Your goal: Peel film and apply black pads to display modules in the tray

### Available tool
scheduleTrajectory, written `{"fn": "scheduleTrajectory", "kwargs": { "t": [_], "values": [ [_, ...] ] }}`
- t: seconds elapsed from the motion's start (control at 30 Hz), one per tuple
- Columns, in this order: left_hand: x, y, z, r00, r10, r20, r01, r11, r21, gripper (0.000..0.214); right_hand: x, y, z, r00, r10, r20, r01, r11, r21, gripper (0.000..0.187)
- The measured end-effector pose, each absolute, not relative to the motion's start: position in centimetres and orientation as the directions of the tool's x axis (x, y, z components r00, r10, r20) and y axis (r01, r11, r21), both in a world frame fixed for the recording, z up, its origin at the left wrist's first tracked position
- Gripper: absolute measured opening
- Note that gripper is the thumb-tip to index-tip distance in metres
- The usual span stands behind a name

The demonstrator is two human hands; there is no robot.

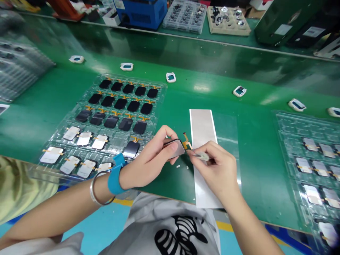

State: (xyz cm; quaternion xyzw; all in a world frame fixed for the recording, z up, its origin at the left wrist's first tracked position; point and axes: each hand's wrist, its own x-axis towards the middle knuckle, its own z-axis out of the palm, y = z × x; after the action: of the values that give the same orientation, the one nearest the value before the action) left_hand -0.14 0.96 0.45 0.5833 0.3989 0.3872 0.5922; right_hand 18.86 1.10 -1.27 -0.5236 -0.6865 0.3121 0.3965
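My left hand (154, 159), with a blue wrist strap and a bangle, pinches a small dark screen panel (176, 148) by its edges; an orange flex cable (186, 141) sticks out of the panel's right side. My right hand (217, 168) is closed on a small pale strip or tool (202, 156) whose tip touches the cable end. Both hands hover over the near edge of the green bench, beside a long white backing strip (203, 134).
A clear tray (87, 141) of dark and white-covered screens lies at left. Another clear tray (313, 170) lies at right. Small white parts such as one (239, 91) sit along the green conveyor. Blue machine (140, 12) and part trays stand at the back.
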Motion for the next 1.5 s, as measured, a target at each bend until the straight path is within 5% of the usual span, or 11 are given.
{"fn": "scheduleTrajectory", "kwargs": {
  "t": [0.07, 0.17, 0.37, 0.97, 1.5],
  "values": [
    [-0.1, 0.8, 0.5, 0.437, 0.899, -0.021, 0.026, 0.011, 1.000, 0.011, 18.8, 1.3, -1.1, -0.060, 0.992, 0.115, 0.339, 0.128, -0.932, 0.014],
    [0.1, 0.6, 0.5, 0.519, 0.855, -0.025, 0.070, -0.013, 0.997, 0.010, 18.9, 1.8, -0.8, -0.172, 0.983, -0.063, 0.124, -0.042, -0.991, 0.019],
    [0.2, 0.5, 0.3, 0.509, 0.861, -0.006, 0.164, -0.090, 0.982, 0.008, 19.1, 2.0, -1.0, -0.334, 0.936, -0.110, -0.047, -0.133, -0.990, 0.023],
    [0.3, 0.5, 0.2, 0.515, 0.856, 0.048, 0.259, -0.208, 0.943, 0.006, 19.2, 1.1, -1.0, -0.271, 0.954, -0.126, 0.034, -0.121, -0.992, 0.023],
    [1.1, 0.3, -0.1, 0.510, 0.860, -0.012, 0.155, -0.079, 0.985, 0.006, 17.9, -0.1, -1.6, -0.121, 0.992, 0.027, 0.133, 0.044, -0.990, 0.017]
  ]
}}
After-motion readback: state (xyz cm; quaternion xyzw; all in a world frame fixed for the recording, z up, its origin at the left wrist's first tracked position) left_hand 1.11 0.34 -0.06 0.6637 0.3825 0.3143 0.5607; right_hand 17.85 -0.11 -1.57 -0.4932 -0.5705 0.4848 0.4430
